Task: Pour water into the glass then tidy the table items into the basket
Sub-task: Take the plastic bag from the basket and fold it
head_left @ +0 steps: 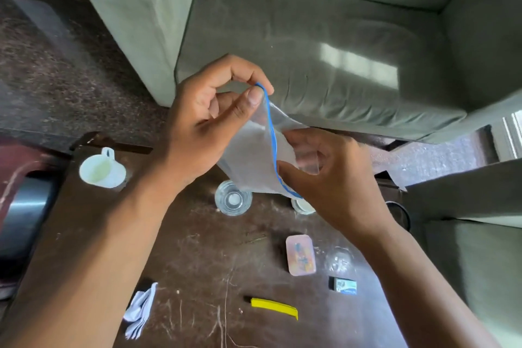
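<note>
Bare tabletop strip open between glass and yellow marker. Obstacles: pink tin, matchbox, folded cloth, white jug far left.

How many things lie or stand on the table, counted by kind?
Jug: 1
Glass: 1
Small round container, mostly hidden behind the right hand: 1
Pink tin: 1
Small box: 1
Yellow marker: 1
White cloth: 1
Total: 7

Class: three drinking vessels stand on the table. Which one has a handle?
The white jug at the table's far left: it is opaque with a handle. The clear glass and the small cup behind the right hand have none.
</note>
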`<state>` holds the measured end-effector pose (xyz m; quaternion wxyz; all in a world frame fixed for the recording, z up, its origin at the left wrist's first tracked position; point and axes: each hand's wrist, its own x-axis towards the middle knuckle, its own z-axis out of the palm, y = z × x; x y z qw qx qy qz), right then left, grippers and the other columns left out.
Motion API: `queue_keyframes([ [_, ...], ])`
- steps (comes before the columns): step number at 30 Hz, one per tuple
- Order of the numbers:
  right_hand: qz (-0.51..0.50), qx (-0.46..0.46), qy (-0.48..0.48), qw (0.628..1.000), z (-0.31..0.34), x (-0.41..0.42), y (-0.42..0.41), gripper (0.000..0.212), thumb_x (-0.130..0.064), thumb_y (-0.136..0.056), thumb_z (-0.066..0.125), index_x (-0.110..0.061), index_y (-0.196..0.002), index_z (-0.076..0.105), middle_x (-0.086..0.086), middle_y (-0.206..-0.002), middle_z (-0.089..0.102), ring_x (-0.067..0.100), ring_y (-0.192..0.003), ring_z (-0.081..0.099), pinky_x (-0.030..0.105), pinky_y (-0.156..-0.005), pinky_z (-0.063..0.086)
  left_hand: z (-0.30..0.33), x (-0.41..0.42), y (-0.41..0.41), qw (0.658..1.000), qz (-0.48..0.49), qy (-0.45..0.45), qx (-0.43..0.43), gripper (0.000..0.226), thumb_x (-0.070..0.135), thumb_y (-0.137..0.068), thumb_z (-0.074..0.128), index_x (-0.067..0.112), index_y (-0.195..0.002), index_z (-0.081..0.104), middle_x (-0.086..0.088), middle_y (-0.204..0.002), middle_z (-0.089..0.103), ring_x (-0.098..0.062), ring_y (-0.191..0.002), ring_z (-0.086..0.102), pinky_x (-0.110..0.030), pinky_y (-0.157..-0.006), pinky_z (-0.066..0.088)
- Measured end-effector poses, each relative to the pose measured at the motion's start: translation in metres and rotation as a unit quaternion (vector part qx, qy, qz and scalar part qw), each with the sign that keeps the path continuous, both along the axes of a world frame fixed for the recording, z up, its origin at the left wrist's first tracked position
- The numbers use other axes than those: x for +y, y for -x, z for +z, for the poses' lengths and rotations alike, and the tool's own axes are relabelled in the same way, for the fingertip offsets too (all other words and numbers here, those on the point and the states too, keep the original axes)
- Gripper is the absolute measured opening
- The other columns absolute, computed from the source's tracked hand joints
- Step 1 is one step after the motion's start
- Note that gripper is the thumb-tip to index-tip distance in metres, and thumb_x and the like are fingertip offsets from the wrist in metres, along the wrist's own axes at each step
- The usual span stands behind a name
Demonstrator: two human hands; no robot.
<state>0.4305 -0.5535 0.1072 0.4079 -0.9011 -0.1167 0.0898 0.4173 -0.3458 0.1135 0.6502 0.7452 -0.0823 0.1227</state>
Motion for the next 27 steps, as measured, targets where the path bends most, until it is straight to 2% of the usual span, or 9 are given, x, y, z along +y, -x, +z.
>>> queue_keyframes([
  [3,0.0,0.008,0.001,1.0,-0.007,-0.016,0.001,0.033,-0.041,-0.074,0.078,-0.032,-0.106,0.081,-0.013,-0.095,0.082,0.016,-0.086,0.077,0.045,-0.079,0.063,-0.006,-0.017,-0.004,1.0,-0.021,0.008,0.006,0.009,0.008,-0.107,0.057,0.013,-0.107,0.064,0.0,-0.106,0.067,-0.012,-0.073,0.068,-0.028,-0.073,0.052],
  [8,0.016,-0.004,0.023,1.0,-0.023,-0.033,0.001,0.036,-0.042,-0.078,0.067,-0.01,-0.092,0.075,0.019,-0.087,0.074,0.039,-0.082,0.073,0.046,-0.067,0.06,-0.011,-0.044,-0.011,0.998,-0.058,0.032,0.006,0.014,0.004,-0.107,0.057,0.015,-0.107,0.064,-0.009,-0.105,0.065,-0.042,-0.077,0.073,-0.038,-0.079,0.058],
  [10,0.025,-0.017,0.031,0.999,-0.027,-0.037,0.001,0.038,-0.039,-0.079,0.063,-0.002,-0.083,0.07,0.024,-0.082,0.068,0.027,-0.072,0.077,0.045,-0.061,0.057,-0.011,-0.051,-0.014,0.998,-0.066,0.023,0.009,0.015,0.002,-0.106,0.057,0.015,-0.107,0.065,-0.008,-0.104,0.068,-0.03,-0.078,0.073,-0.031,-0.08,0.058],
  [12,0.022,-0.033,0.036,0.999,-0.027,-0.04,0.002,0.033,-0.029,-0.082,0.067,0.004,-0.075,0.063,0.027,-0.077,0.054,0.002,-0.067,0.043,0.043,-0.054,0.053,-0.014,-0.056,-0.016,0.998,-0.061,0.01,0.014,0.014,0.003,-0.106,0.06,0.015,-0.106,0.068,-0.01,-0.102,0.072,-0.028,-0.086,0.075,-0.033,-0.084,0.058],
  [15,0.012,-0.056,0.031,0.998,-0.024,-0.049,0.003,0.044,-0.016,-0.085,0.076,-0.002,-0.067,0.038,0.018,-0.076,0.031,0.013,-0.081,0.026,0.036,-0.05,0.03,-0.025,-0.059,-0.016,1.0,-0.01,0.002,0.017,0.01,0.015,-0.105,0.065,0.012,-0.113,0.071,-0.013,-0.111,0.077,-0.033,-0.105,0.077,-0.039,-0.099,0.058],
  [19,-0.017,-0.077,0.024,0.997,-0.015,-0.067,0.006,0.035,-0.02,-0.085,0.07,0.002,-0.071,0.046,0.017,-0.073,0.032,0.006,-0.072,0.025,0.032,-0.052,0.025,-0.056,-0.06,-0.015,0.988,0.139,0.016,0.066,0.046,0.042,-0.102,0.061,0.012,-0.137,0.064,-0.012,-0.138,0.073,-0.015,-0.132,0.069,-0.032,-0.116,0.049],
  [21,-0.033,-0.068,-0.009,0.997,-0.011,-0.074,0.006,0.03,-0.019,-0.086,0.069,0.003,-0.072,0.054,0.018,-0.07,0.036,0.007,-0.072,0.027,0.033,-0.052,0.026,-0.071,-0.064,-0.012,0.964,0.177,0.093,0.176,0.062,0.063,-0.094,0.058,0.025,-0.143,0.059,0.003,-0.146,0.068,-0.002,-0.132,0.065,-0.026,-0.114,0.044],
  [23,-0.046,-0.068,-0.044,0.996,-0.007,-0.079,0.006,0.028,-0.014,-0.087,0.07,0.002,-0.067,0.057,0.016,-0.064,0.036,0.012,-0.066,0.025,0.029,-0.053,0.023,-0.087,-0.069,-0.009,0.921,0.137,0.233,0.282,0.055,0.072,-0.085,0.059,0.036,-0.127,0.064,0.014,-0.121,0.074,0.001,-0.107,0.069,-0.029,-0.103,0.044],
  [27,-0.051,-0.082,-0.054,0.994,-0.006,-0.083,0.008,0.028,-0.012,-0.084,0.069,-0.006,-0.059,0.056,0.011,-0.055,0.034,0.026,-0.062,0.027,0.026,-0.052,0.023,-0.108,-0.083,-0.002,0.875,0.028,0.359,0.324,0.038,0.053,-0.102,0.052,0.025,-0.124,0.067,-0.001,-0.113,0.072,-0.018,-0.102,0.067,-0.043,-0.102,0.046],
])
